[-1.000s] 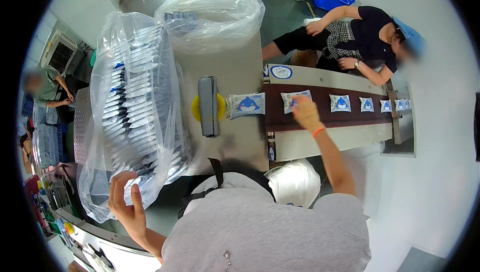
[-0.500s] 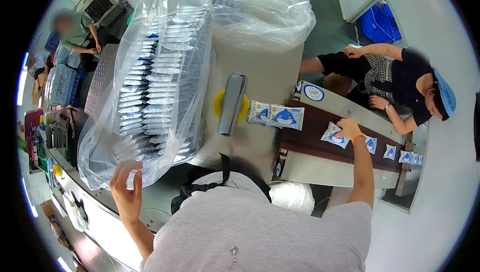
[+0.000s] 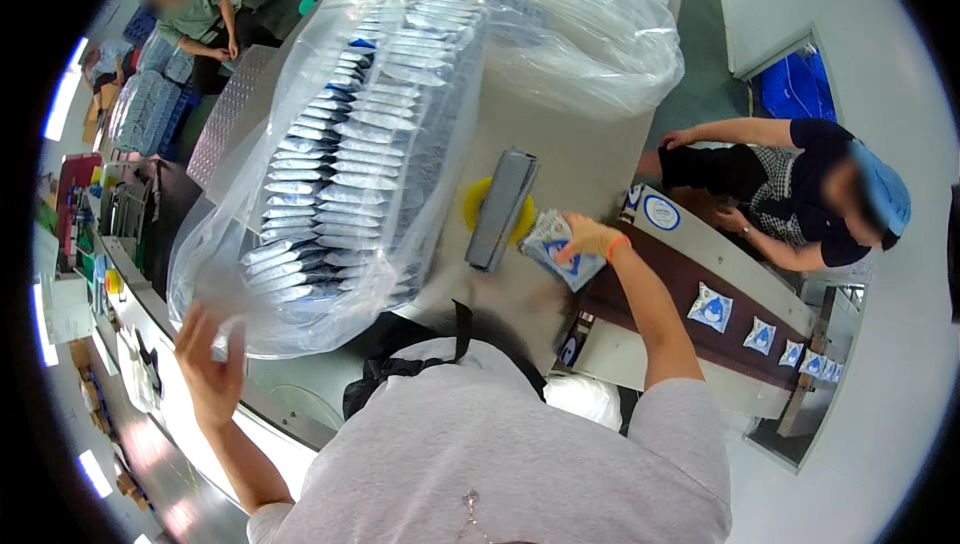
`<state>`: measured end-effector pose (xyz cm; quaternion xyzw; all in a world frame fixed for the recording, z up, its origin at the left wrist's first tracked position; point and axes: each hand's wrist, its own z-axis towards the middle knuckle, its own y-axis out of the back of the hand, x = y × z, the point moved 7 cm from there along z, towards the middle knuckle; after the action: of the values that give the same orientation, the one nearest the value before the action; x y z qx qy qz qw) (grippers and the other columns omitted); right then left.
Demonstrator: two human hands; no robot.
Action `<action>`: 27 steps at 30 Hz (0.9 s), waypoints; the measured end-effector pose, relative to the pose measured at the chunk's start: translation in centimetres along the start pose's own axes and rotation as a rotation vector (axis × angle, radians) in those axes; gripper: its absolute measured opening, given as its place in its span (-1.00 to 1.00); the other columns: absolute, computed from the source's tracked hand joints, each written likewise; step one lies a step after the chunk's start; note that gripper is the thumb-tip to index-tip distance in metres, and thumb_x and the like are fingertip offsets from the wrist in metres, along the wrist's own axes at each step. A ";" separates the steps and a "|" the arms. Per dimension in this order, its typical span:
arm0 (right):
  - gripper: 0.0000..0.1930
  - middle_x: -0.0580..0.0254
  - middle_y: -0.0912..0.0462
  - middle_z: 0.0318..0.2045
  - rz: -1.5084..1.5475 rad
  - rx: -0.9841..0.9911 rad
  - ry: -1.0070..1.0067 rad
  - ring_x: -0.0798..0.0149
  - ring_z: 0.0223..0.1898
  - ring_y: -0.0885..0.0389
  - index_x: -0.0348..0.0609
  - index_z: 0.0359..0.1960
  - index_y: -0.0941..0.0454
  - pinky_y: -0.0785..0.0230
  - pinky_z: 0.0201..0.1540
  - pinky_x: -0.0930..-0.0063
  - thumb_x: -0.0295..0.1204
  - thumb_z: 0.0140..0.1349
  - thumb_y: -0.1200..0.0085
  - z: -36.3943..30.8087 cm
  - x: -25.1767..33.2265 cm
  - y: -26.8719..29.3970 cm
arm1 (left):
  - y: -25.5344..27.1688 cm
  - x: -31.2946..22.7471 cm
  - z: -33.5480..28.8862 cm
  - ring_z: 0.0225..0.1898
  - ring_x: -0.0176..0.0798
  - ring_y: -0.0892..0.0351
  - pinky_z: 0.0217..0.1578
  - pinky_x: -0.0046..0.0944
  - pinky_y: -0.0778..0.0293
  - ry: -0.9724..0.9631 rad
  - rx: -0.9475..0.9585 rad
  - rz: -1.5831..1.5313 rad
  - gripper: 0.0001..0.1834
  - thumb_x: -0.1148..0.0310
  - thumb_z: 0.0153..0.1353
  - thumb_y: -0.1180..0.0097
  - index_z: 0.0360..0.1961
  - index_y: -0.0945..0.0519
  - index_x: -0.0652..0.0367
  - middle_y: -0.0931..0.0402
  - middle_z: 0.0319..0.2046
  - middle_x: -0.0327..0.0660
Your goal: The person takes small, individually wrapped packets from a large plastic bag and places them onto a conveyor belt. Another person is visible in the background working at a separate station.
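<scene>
The right hand (image 3: 585,237) has its grip closed on a white-and-blue sachet (image 3: 556,249) at the dark conveyor belt's (image 3: 640,309) head, at two o'clock; the left hand (image 3: 210,369), fingers open and holding nothing, touches the clear bag of stacked sachets (image 3: 340,154) at nine o'clock; this looks like the feeding step, which calls for laying the sachet flat on the belt.

The raised left hand (image 3: 208,364) was motion-blurred, so its grip could not be judged; the small white-and-blue sachets (image 3: 560,249) were partly covered by the right hand (image 3: 590,237); the stacked flat packets (image 3: 340,159) were veiled by the clear plastic bag (image 3: 250,254); the dark conveyor belt (image 3: 690,329) was hidden past a metal frame.
</scene>
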<state>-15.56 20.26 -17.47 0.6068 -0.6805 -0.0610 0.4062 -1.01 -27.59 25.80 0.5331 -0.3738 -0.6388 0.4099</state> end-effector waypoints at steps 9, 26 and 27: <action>-0.20 0.05 -0.53 -0.12 -0.427 -0.521 -0.043 -0.03 0.00 -0.48 -0.17 -0.03 -0.41 -0.23 0.19 0.13 -0.16 -0.41 -0.49 -11.0 13.7 -11.3 | 4.9 5.4 7.7 0.25 0.00 -0.36 0.27 -0.04 -0.24 -0.089 -0.068 0.208 -0.61 0.45 0.18 -0.16 0.07 -0.56 0.20 -0.41 0.17 -0.02; -0.37 0.18 -0.65 -0.02 -0.230 -0.768 0.812 0.10 0.04 -0.60 -0.10 0.09 -0.50 -0.35 0.18 0.13 -0.29 -0.11 -0.37 -14.0 48.8 18.0 | 4.9 21.5 14.9 -0.62 -0.64 -0.12 -0.60 -0.53 -0.01 0.190 -0.025 -0.905 -0.71 0.17 0.39 -0.08 -0.34 -0.59 0.17 -0.23 -0.65 -0.53; -0.27 0.15 -0.63 -0.03 -0.201 -0.753 0.705 0.09 0.01 -0.60 -0.13 0.18 -0.39 -0.37 0.13 0.11 -0.22 -0.09 -0.38 -10.9 50.9 17.3 | 5.9 21.6 15.1 -0.61 -0.65 -0.13 -0.60 -0.54 0.00 0.148 -0.069 -0.971 -0.71 0.17 0.39 -0.08 -0.35 -0.59 0.17 -0.25 -0.63 -0.53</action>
<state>-18.78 -15.43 24.14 0.4647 -0.3717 -0.1322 0.7927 -17.23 -49.21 25.40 0.6758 -0.0307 -0.7285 0.1075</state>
